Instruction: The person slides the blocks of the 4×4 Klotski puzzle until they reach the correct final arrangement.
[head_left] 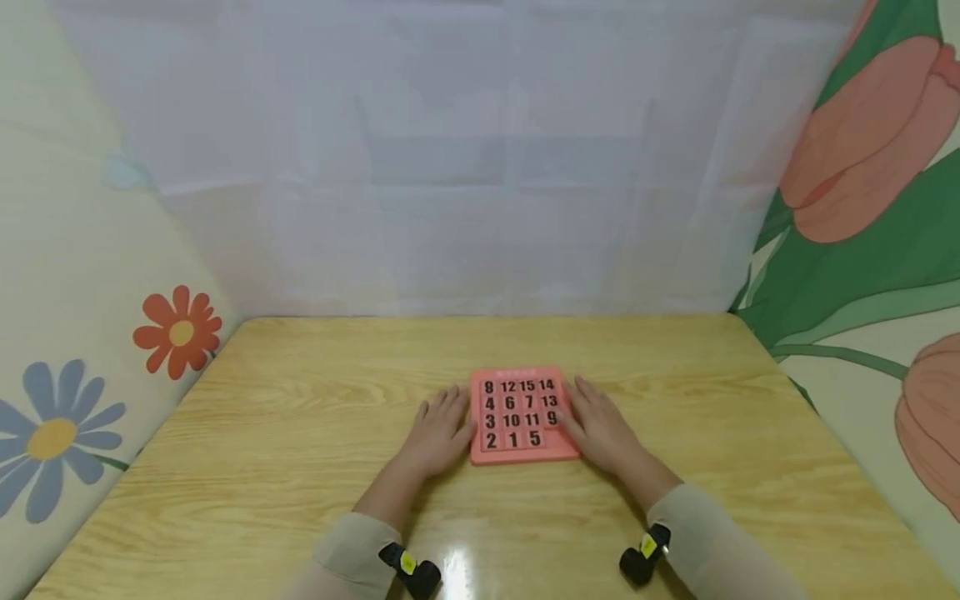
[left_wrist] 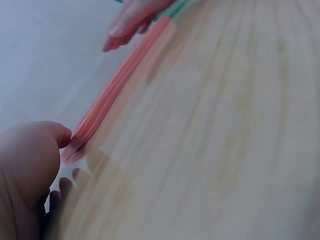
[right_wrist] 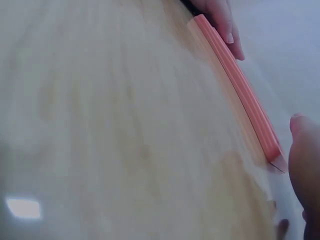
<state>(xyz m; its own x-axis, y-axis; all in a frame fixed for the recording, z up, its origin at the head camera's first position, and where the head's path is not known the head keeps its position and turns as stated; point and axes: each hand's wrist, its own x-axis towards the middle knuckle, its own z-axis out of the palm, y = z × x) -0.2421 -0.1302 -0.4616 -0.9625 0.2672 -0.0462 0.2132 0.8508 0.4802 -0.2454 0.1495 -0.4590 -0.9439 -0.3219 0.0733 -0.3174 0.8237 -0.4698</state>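
Note:
A pink number slide puzzle [head_left: 519,412] lies flat on the table in the head view. Black numbers mark its tiles, and the slot at its lower right has no tile. Along its left edge rests my left hand [head_left: 437,435], fingers extended and thumb at the side. My right hand [head_left: 604,431] lies at the right edge, with its thumb over the rim by the 9 tile. From the left wrist, the puzzle's front side [left_wrist: 112,92] shows, with the left thumb close to its corner. In the right wrist view, the right thumb [right_wrist: 306,150] stands beside the near corner.
The wood-grain table [head_left: 322,367] stretches around the puzzle. A white sheet [head_left: 480,217] hangs behind it, and flowered cloths [head_left: 67,250] stand at both sides. Black wrist cameras [head_left: 639,563] are strapped over the sleeves.

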